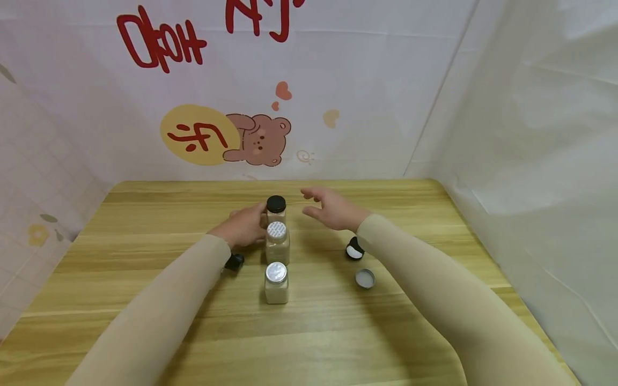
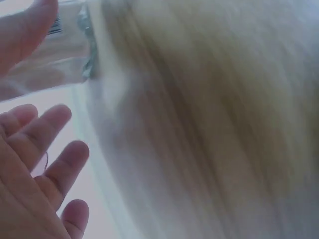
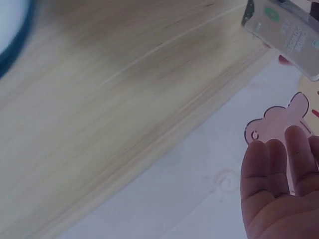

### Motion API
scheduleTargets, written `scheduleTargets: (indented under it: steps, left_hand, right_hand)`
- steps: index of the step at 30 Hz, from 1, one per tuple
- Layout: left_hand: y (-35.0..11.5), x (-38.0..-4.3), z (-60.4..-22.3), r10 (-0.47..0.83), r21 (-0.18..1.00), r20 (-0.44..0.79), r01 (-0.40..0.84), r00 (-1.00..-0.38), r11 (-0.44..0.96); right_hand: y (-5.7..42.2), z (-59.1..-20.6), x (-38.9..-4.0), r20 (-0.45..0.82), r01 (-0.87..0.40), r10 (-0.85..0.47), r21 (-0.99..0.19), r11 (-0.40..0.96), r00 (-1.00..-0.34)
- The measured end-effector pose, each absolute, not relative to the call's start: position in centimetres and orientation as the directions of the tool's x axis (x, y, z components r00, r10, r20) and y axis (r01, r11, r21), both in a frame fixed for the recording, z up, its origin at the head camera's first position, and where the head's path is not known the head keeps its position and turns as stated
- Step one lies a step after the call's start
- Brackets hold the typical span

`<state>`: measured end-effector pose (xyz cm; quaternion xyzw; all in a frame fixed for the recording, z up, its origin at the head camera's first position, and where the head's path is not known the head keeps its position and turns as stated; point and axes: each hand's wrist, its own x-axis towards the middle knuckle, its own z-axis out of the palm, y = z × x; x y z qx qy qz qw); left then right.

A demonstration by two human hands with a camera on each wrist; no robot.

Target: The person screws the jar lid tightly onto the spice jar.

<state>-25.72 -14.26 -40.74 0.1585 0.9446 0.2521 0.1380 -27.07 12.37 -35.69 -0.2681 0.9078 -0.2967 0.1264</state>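
In the head view my left hand [image 1: 244, 225] is at the left side of a clear jar with a black lid [image 1: 276, 204]. The left wrist view has my thumb [image 2: 25, 32] across the jar [image 2: 60, 62], while several fingers [image 2: 62, 174] spread below it; the grip is partly hidden. Two more jars stand in line towards me: one with a patterned white lid [image 1: 277, 230], the nearest with a silver lid [image 1: 277, 272]. Right of the row, my right hand [image 1: 333, 209] hovers empty with loosely bent fingers [image 3: 256, 164].
On the wooden table [image 1: 314, 332], a black lid with a white inside [image 1: 354, 250] and a grey lid [image 1: 365, 279] lie beneath my right forearm. A small black object [image 1: 234, 262] is partly covered by my left sleeve. A printed sheet [image 1: 362, 69] hangs behind the table.
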Motion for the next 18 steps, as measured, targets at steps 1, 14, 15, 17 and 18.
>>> scheduleTargets:
  steps: [1, 14, 15, 17, 18]
  left_hand:
    - [-14.4, -25.5, -40.5, 0.366, 0.516, -0.187, 0.226, -0.912, 0.826]
    - [-16.6, -22.2, -37.8, 0.345, 0.421, -0.186, 0.242, -0.92, 0.874]
    - [-16.7, -21.9, -37.6, 0.348, 0.416, -0.183, 0.248, -0.92, 0.875]
    - [-17.0, -21.4, -37.4, 0.347, 0.419, -0.182, 0.247, -0.92, 0.874]
    - [-17.2, -21.1, -37.3, 0.347, 0.428, -0.183, 0.243, -0.92, 0.87]
  right_hand:
    - [12.8, -35.6, -26.9, -0.071, -0.412, -0.558, -0.599, 0.686, -0.827]
    - [18.4, -35.8, -22.9, -0.048, -0.484, -0.559, -0.444, 0.754, -0.828]
    - [18.7, -35.8, -22.5, -0.048, -0.484, -0.556, -0.432, 0.76, -0.83]
    - [19.4, -35.7, -21.7, -0.046, -0.49, -0.553, -0.406, 0.771, -0.832]
    - [19.7, -35.7, -21.3, -0.047, -0.49, -0.55, -0.396, 0.777, -0.834]
